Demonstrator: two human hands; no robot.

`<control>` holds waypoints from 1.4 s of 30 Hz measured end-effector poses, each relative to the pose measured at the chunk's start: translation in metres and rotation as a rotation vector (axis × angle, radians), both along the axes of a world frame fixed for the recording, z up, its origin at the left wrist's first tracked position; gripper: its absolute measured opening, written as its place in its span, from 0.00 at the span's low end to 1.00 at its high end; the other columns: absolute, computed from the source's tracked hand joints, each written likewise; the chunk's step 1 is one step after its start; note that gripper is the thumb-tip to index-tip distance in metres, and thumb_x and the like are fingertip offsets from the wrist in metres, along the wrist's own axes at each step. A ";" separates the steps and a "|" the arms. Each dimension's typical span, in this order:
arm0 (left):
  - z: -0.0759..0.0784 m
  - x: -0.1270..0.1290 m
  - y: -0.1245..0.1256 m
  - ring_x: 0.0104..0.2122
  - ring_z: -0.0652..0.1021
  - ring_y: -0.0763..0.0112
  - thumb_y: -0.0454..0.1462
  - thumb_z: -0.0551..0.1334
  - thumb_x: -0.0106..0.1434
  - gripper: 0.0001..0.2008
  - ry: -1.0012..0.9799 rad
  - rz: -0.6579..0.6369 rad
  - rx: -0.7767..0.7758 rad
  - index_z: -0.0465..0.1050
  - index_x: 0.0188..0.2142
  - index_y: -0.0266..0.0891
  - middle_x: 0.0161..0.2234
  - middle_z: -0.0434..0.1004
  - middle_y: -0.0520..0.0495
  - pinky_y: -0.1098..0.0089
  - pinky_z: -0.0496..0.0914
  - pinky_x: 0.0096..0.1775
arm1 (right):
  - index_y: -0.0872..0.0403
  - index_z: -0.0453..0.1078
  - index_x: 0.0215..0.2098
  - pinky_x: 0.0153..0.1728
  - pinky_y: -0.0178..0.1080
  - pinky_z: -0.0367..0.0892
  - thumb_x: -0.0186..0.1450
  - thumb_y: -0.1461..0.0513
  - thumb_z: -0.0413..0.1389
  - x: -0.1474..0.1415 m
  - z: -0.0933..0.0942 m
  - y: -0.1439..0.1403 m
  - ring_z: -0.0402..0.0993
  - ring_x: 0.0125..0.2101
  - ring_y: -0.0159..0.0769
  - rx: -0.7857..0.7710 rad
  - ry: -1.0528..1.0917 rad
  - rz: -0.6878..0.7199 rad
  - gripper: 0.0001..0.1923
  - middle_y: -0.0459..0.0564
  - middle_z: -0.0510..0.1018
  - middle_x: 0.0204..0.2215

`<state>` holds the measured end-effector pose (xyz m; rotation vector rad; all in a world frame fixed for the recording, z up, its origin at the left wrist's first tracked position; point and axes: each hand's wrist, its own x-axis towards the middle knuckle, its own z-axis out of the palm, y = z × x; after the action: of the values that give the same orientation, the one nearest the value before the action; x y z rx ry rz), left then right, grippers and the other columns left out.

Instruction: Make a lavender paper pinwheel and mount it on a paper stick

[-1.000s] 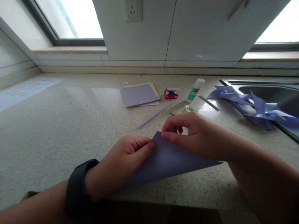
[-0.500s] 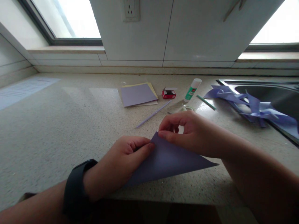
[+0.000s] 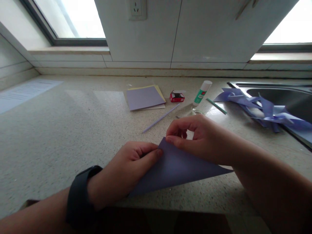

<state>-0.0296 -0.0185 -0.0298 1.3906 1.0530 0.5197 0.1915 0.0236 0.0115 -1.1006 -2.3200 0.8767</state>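
Head view. Shows a folded purple paper triangle lying flat on the speckled counter close to its near edge, apex pointing away and long tip reaching right.

At the apex, pinched from both sides. Left hand closed loosely over the triangle's left edge, thumb tip pressed on the paper just short of the corner, black watch on the wrist. Right hand curled, thumb and forefinger gripping the corner itself, other fingers tucked above it.

Compared with a second ago, almost nothing moved: same pinch, same thumb spot, paper in the same place, only a slight drift of the camera and the right tip a shade further out. Reads as a hold in the folding, corners kept matched at the apex rather than a crease being run down an edge.

Further out: a thin purple stick just beyond the hands, then a small stack of sheets with purple on top and yellow under it, a red box, a glue stick lying tilted, and a green stick. To the right, a heap of purple paper pieces across the rim of a steel sink. Far left, a printed sheet.
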 end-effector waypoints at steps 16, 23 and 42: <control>0.007 -0.002 -0.001 0.22 0.61 0.77 0.49 0.62 0.67 0.17 -0.071 -0.091 -0.177 0.71 0.28 0.39 0.24 0.62 0.56 0.77 0.55 0.23 | 0.55 0.78 0.42 0.33 0.31 0.69 0.72 0.64 0.55 0.009 0.000 0.005 0.75 0.33 0.30 -0.179 0.251 0.309 0.08 0.45 0.80 0.32; 0.005 -0.001 -0.002 0.21 0.61 0.77 0.48 0.64 0.65 0.18 -0.093 -0.016 -0.110 0.73 0.25 0.38 0.22 0.62 0.56 0.76 0.55 0.22 | 0.53 0.77 0.42 0.33 0.35 0.71 0.68 0.61 0.60 0.007 -0.008 0.008 0.76 0.32 0.33 -0.229 0.273 0.181 0.06 0.46 0.80 0.32; -0.009 -0.003 0.011 0.26 0.75 0.71 0.50 0.67 0.64 0.16 -0.339 0.712 0.111 0.83 0.41 0.41 0.28 0.81 0.50 0.74 0.69 0.28 | 0.55 0.78 0.36 0.23 0.34 0.70 0.56 0.45 0.69 -0.028 -0.027 0.004 0.73 0.29 0.35 -0.553 0.649 -0.255 0.22 0.50 0.77 0.31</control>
<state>-0.0324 -0.0078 -0.0389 0.9398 1.2331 1.3004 0.1630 0.0276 -0.0157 -1.0655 -1.4102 1.5439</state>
